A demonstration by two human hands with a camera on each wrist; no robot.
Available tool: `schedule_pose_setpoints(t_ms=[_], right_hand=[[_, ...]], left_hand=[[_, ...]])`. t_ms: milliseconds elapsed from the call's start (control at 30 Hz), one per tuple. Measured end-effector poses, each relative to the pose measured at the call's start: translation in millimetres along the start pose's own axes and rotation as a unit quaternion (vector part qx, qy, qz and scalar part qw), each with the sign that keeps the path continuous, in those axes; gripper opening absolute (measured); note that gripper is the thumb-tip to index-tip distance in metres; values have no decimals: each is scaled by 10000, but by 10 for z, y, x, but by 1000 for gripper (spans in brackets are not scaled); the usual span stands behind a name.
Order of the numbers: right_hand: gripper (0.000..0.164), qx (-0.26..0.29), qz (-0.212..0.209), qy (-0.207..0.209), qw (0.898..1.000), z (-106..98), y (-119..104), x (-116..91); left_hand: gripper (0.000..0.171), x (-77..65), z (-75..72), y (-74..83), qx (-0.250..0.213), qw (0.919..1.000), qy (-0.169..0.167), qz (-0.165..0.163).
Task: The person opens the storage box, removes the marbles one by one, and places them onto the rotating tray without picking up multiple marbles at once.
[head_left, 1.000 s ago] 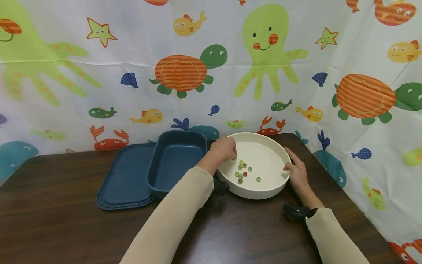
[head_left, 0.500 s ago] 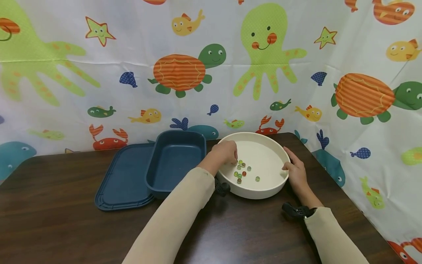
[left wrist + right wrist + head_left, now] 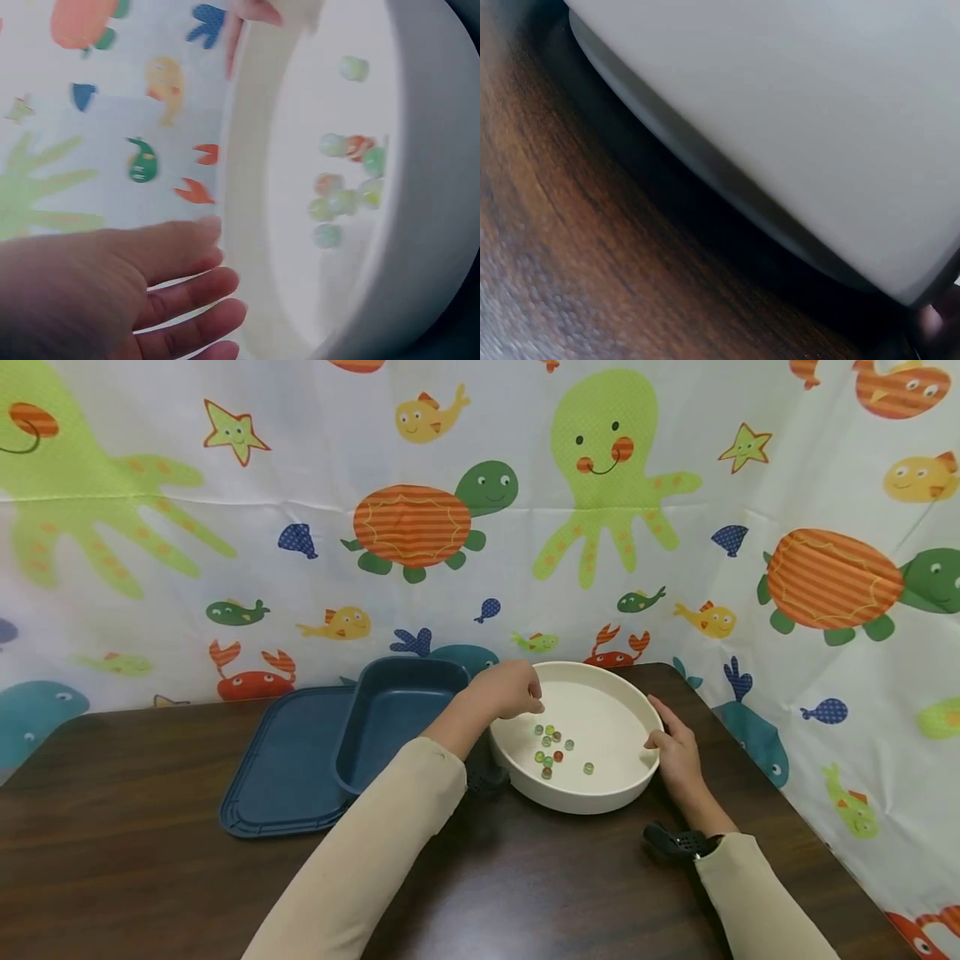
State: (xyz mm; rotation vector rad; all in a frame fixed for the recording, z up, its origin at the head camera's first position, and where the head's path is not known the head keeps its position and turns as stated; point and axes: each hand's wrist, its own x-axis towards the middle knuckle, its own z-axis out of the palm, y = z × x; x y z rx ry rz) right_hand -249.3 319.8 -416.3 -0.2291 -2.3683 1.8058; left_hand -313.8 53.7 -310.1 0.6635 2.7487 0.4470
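Observation:
A round cream-white dish (image 3: 607, 714) with a raised wall holds several small glass marbles (image 3: 558, 756), green, clear and reddish, on the left part of its floor. My left hand (image 3: 508, 690) is over the dish's left rim, fingers loosely bent. In the left wrist view that left hand (image 3: 161, 292) shows nothing between thumb and fingers, and the marbles (image 3: 343, 201) lie apart from it. My right hand (image 3: 677, 753) grips the dish's right rim, thumb inside the wall. The right wrist view is mostly filled by the outer wall of the dish (image 3: 795, 112).
Left of the dish stands a deep blue rectangular container (image 3: 405, 710), partly hidden by my left arm. Beside it a flat blue lid (image 3: 292, 768) lies on the dark wooden table (image 3: 120, 827). A curtain (image 3: 315, 427) printed with sea animals hangs behind and to the right.
My left hand has lifted up and to the left from low inside the dish, uncovering another marble there. My right hand keeps its grip on the rim.

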Motion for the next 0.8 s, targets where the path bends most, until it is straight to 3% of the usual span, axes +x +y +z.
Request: schedule_pose_setpoints(t_ms=[167, 433, 633, 800], right_hand=[[77, -55, 26, -60, 10000, -17, 34, -6], [75, -164, -27, -6, 9999, -63, 70, -9], [72, -472, -12, -65, 9989, -92, 91, -13], [70, -1407, 55, -275, 9897, -170, 44, -12]], left_hand=[[41, -238, -151, -28, -105, 9991, 273, 298], [59, -678, -205, -158, 187, 9972, 647, 311], [55, -996, -175, -473, 349, 9941, 973, 335], [57, -1243, -156, -740, 567, 9914, 1178, 65]])
